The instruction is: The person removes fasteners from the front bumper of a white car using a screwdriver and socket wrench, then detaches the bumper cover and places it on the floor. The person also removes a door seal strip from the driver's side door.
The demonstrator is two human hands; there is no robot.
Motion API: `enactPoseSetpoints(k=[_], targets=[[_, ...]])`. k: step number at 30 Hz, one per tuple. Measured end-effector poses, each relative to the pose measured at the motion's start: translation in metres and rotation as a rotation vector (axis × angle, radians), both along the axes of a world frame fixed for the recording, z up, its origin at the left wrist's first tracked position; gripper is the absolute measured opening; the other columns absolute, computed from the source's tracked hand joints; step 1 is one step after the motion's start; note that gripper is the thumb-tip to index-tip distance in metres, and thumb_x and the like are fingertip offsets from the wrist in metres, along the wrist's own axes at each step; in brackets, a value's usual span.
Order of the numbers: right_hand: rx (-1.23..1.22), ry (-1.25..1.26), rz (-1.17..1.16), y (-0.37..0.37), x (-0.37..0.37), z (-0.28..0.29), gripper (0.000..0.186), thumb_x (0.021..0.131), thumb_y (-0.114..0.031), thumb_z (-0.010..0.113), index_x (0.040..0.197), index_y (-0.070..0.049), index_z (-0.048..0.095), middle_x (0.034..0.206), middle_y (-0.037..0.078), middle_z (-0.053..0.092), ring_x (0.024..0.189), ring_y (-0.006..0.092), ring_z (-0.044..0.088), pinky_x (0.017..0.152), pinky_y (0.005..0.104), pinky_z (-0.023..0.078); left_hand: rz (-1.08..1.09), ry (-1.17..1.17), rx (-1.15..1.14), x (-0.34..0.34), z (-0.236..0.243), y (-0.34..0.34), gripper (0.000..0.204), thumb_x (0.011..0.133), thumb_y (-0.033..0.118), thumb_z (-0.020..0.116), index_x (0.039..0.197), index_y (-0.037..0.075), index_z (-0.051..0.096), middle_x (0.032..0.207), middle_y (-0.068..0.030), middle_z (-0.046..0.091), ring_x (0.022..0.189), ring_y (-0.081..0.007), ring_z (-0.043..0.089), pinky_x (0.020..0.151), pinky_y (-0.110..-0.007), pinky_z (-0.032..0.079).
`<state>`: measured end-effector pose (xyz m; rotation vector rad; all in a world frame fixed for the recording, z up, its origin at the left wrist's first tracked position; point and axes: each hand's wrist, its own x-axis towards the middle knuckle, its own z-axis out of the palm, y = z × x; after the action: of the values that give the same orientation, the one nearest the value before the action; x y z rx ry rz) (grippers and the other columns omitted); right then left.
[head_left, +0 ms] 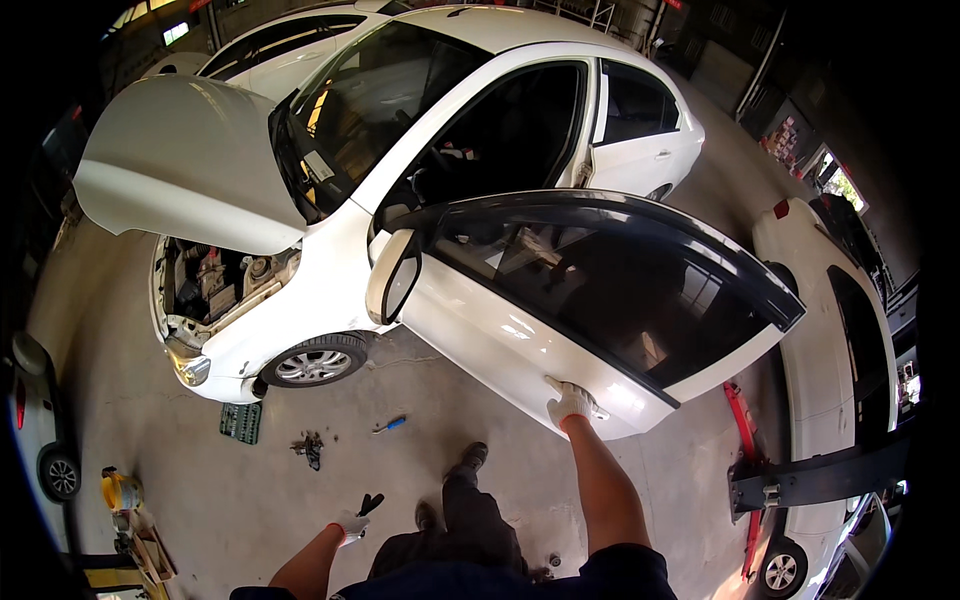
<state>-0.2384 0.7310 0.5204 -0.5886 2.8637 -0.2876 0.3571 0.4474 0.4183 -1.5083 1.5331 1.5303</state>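
A white car (320, 255) stands in front of me with its front door (505, 345) swung wide open toward me. My right hand (571, 403), in a white glove, is closed at the door handle (599, 411) on the outer panel; its fingertips are partly hidden. Down at my left side, my gloved left hand (350, 526) is closed around a small black tool (371, 503). Two dark prongs of that tool stick out past the fingers, and its exact kind is unclear. The door mirror (396, 277) sits at the door's front end.
The car's hood (190, 160) is raised over the engine bay (220, 280). On the floor lie a green tool case (241, 422), a dark cluster of small parts (310, 450) and a blue-handled tool (390, 425). A lift arm (830, 477) and another white car (825, 340) stand at right.
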Motion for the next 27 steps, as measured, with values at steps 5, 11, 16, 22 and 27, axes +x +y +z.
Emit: enactPoseSetpoints(k=[5,11,16,22,27], targets=[[-0.392,0.115,0.079,0.044,0.070,0.019,0.054,0.091,-0.021,0.071,0.142,-0.003,0.062,0.138,0.025,0.065,0.129,0.0470,0.060,0.114,0.0548,0.047,-0.377,0.045,-0.068,-0.065,0.044,0.085,0.038,0.091,0.037,0.070,0.087,-0.001,0.075,0.075,-0.0153,0.070,0.067,-0.0264,0.067,0.064,-0.046,0.050],[-0.323,-0.791,0.501,0.177,0.188,0.040,0.067,0.096,-0.020,0.059,0.163,-0.013,0.051,0.153,0.022,0.063,0.141,0.0377,0.060,0.121,0.0441,0.045,-1.333,0.205,-0.237,-0.225,0.125,0.210,0.056,0.087,0.054,0.063,0.114,0.008,0.081,0.107,-0.0282,0.078,0.105,-0.0425,0.075,0.095,-0.050,0.056],[-0.651,-1.055,0.215,0.349,0.172,0.025,0.063,0.093,-0.009,0.057,0.155,-0.007,0.060,0.151,0.020,0.066,0.141,0.0302,0.062,0.122,0.0388,0.043,-1.837,0.311,-0.041,-0.390,0.161,0.374,0.047,0.090,0.047,0.061,0.108,0.009,0.083,0.107,-0.0250,0.079,0.102,-0.0430,0.076,0.090,-0.053,0.056],[-0.712,-1.050,-0.178,0.550,0.089,0.070,0.050,0.112,-0.045,0.058,0.137,-0.005,0.074,0.127,0.009,0.076,0.117,0.0214,0.068,0.106,0.0371,0.053,-2.132,0.540,0.010,-0.545,0.172,0.584,0.041,0.091,0.041,0.063,0.109,0.011,0.083,0.109,-0.0242,0.079,0.104,-0.0432,0.076,0.093,-0.054,0.057],[-0.862,-1.038,-0.468,0.660,0.002,0.118,0.044,0.116,-0.039,0.054,0.126,-0.003,0.077,0.093,0.003,0.071,0.079,0.0122,0.065,0.074,0.0321,0.056,-2.173,0.582,-0.040,-0.659,0.242,0.700,0.040,0.092,0.041,0.064,0.115,0.013,0.081,0.113,-0.0235,0.079,0.108,-0.0432,0.075,0.093,-0.054,0.058]])
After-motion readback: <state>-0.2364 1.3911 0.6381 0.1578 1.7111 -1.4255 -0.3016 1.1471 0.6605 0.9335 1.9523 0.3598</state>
